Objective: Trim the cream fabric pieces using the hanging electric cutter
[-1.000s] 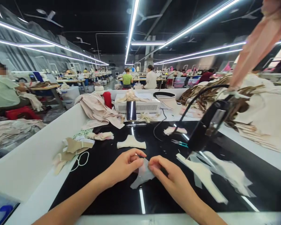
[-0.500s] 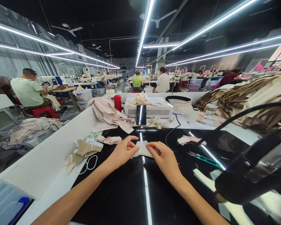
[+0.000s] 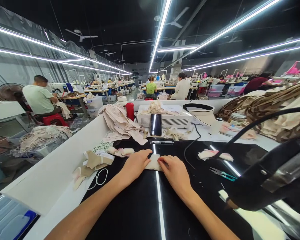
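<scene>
A small cream-white piece of cloth (image 3: 154, 163) lies low over the glossy black tabletop (image 3: 130, 206), between my two hands. My left hand (image 3: 137, 163) has its fingers closed at the cloth's left edge. On the opposite edge my right hand (image 3: 175, 168) pinches it between thumb and fingertips. Parts of the cloth's sides are hidden under the fingers. Just beyond it are a pen (image 3: 162, 142) and an upright phone (image 3: 156, 125). Left of my left hand lies a small pink-and-white cloth strip (image 3: 123, 152).
Teal-handled scissors (image 3: 223, 174) and another cloth strip (image 3: 215, 155) lie to the right. A black machine head (image 3: 260, 180) with a cable reaches in at right. Beige scraps (image 3: 96, 161) lie by the white side panel (image 3: 52, 166). Co-workers (image 3: 38, 100) sit at tables behind.
Both hands and the cloth have shifted slightly down, and the cloth now looks flatter. The whole view has swung a little to the left.
</scene>
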`<state>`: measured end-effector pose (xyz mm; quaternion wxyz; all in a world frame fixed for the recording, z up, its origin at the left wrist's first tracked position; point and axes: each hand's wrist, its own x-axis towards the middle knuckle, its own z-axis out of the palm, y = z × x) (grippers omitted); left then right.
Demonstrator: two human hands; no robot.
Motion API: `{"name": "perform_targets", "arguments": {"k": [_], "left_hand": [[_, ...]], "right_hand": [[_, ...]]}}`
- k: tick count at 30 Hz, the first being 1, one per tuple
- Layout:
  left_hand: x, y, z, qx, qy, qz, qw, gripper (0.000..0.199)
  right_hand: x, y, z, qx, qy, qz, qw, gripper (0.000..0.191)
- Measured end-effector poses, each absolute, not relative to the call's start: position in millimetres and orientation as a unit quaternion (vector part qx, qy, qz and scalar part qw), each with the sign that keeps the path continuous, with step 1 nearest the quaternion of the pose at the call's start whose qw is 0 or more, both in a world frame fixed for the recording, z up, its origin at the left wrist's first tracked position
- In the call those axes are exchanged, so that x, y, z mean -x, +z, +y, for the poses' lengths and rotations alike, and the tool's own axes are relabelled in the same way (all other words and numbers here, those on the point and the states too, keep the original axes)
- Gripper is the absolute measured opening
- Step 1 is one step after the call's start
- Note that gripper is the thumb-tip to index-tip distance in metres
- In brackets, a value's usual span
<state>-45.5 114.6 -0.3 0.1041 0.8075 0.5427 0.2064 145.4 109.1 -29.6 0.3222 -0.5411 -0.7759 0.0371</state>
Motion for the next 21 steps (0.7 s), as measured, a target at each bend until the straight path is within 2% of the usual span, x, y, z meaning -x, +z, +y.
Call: {"name": "perform_targets", "arguments": {"k": [6, 11, 18, 21], "left_hand": [[46, -6, 112, -0.815, 0.175, 0.549, 0.062, 0.032], [49, -7, 109, -0.819, 0.18, 0.546, 0.007, 0.028], [43, 4, 102, -0.833, 0.211, 0.507, -0.063, 0.027], [35, 10, 95, -0.857, 0.214, 0.465, -0.061, 0.028]], "right_hand": [[-145, -36, 110, 0.53, 0.023, -0.787, 0.316, 0.022], [-142, -21, 95, 0.494, 0.021, -0.794, 0.354, 0.014], [-172, -5, 16, 0.347, 0.073, -0.856, 0.377, 0.016], [-207, -9, -21, 0.301, 0.089, -0.891, 0.329, 0.014]]}}
